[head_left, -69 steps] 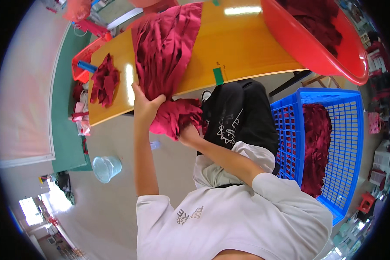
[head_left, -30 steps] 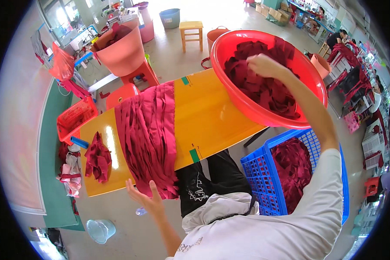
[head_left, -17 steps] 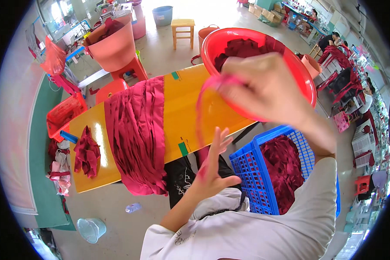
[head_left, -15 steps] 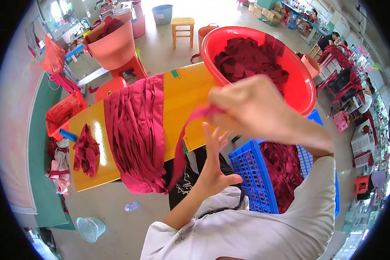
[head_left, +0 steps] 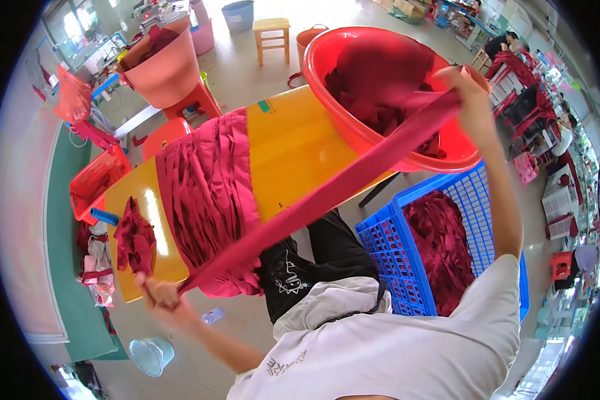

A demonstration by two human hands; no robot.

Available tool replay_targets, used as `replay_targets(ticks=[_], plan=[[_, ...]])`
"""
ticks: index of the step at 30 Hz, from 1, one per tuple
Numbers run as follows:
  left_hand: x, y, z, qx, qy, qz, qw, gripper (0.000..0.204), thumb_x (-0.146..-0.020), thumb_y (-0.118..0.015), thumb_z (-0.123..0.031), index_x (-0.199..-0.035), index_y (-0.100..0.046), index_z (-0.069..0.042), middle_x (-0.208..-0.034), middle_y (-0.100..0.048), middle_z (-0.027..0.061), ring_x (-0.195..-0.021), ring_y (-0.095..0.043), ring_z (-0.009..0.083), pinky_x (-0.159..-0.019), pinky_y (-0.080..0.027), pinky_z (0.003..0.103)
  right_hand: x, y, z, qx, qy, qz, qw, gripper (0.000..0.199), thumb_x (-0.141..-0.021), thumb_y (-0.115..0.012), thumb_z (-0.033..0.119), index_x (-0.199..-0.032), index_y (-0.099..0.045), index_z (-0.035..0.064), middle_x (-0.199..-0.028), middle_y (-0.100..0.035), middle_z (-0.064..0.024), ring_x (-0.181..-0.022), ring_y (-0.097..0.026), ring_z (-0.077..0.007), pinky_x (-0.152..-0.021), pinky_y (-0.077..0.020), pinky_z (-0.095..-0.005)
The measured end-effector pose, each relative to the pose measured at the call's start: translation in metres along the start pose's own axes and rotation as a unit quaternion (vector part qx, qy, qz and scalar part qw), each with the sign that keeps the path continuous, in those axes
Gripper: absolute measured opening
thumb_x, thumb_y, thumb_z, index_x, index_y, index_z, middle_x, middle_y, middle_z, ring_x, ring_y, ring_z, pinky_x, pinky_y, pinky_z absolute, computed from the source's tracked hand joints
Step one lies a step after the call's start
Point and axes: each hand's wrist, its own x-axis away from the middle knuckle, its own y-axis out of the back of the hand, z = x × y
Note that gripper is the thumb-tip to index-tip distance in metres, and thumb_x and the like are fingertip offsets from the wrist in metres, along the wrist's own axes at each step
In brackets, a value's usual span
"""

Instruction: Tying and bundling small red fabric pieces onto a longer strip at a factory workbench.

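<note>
A long crimson fabric strip is stretched taut across my front, slanting from lower left to upper right. Its near left end is gripped in my left hand, beyond the table's front edge. At the right, my right hand holds the other end beside the rim of the red basin; its fingers are blurred. A blurred dark red piece of cloth hangs over the basin, above other pieces. Under the strip, a row of overlapping crimson strips lies across the yellow table.
A crumpled crimson cloth and a blue roll lie at the table's left end. Beside me on the right stands a blue crate holding crimson cloth. A pink tub and a wooden stool stand beyond the table.
My left hand has swung left and closed on one strip end. My right hand has moved up and right, drawing the strip from hanging loose to taut. Cloth now swings above the basin.
</note>
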Motion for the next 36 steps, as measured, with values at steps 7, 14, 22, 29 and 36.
replay_targets(ticks=[7, 14, 22, 29, 36], plan=[[0.001, 0.084, -0.074, -0.183, -0.08, -0.009, 0.98, 0.026, -0.107, -0.037, -0.015, -0.117, -0.053, 0.004, -0.064, -0.016, -0.0043, -0.048, -0.013, 0.0045, -0.044, -0.014, 0.024, 0.095, 0.102, -0.109, -0.091, -0.102, -0.257, 0.957, 0.03, -0.099, -0.05, 0.017, -0.124, -0.059, 0.0029, -0.102, -0.07, -0.0126, -0.096, -0.065, -0.0199, -0.084, -0.0517, -0.0305], [-0.047, 0.123, -0.141, -0.179, -0.188, -0.124, 0.958, 0.015, -0.102, -0.048, -0.012, -0.105, -0.051, 0.002, -0.066, -0.029, -0.0029, -0.051, -0.024, 0.0074, -0.045, -0.021, 0.023, 0.246, 0.2, -0.162, 0.157, -0.207, -0.397, 0.88, 0.041, -0.101, -0.053, 0.03, -0.126, -0.06, -0.0011, -0.119, -0.065, -0.0114, -0.103, -0.064, -0.0201, -0.095, -0.0474, -0.0339], [-0.057, 0.023, -0.047, -0.274, -0.068, 0.015, 0.959, 0.011, -0.094, -0.053, -0.009, -0.097, -0.059, -0.001, -0.07, -0.034, -0.0009, -0.057, -0.028, 0.0094, -0.052, -0.019, 0.026, 0.344, 0.015, -0.006, -0.372, -0.463, 0.206, 0.778, 0.022, -0.096, -0.061, 0.02, -0.11, -0.066, 0.0037, -0.093, -0.068, -0.0034, -0.089, -0.062, -0.014, -0.08, -0.0504, -0.0303], [0.001, -0.055, 0.138, -0.256, 0.279, 0.067, 0.923, 0.029, -0.102, -0.053, -0.034, -0.094, -0.06, -0.007, -0.057, -0.034, -0.0065, -0.044, -0.024, 0.0044, -0.039, -0.018, 0.025, 0.305, -0.079, 0.05, -0.051, -0.355, 0.572, 0.738, 0.036, -0.082, -0.071, 0.027, -0.11, -0.065, 0.0039, -0.091, -0.072, -0.014, -0.085, -0.071, -0.0263, -0.074, -0.0552, -0.0376], [0.079, -0.059, 0.217, -0.355, 0.397, 0.189, 0.825, 0.033, -0.105, -0.046, -0.026, -0.103, -0.066, 0.0, -0.06, -0.053, 0.0001, -0.051, -0.043, 0.0082, -0.048, -0.032, 0.024, 0.142, 0.05, 0.028, -0.377, -0.216, 0.256, 0.864, 0.022, -0.093, -0.067, 0.023, -0.109, -0.066, 0.0086, -0.091, -0.073, -0.0046, -0.086, -0.07, -0.0135, -0.073, -0.0542, -0.0285]])
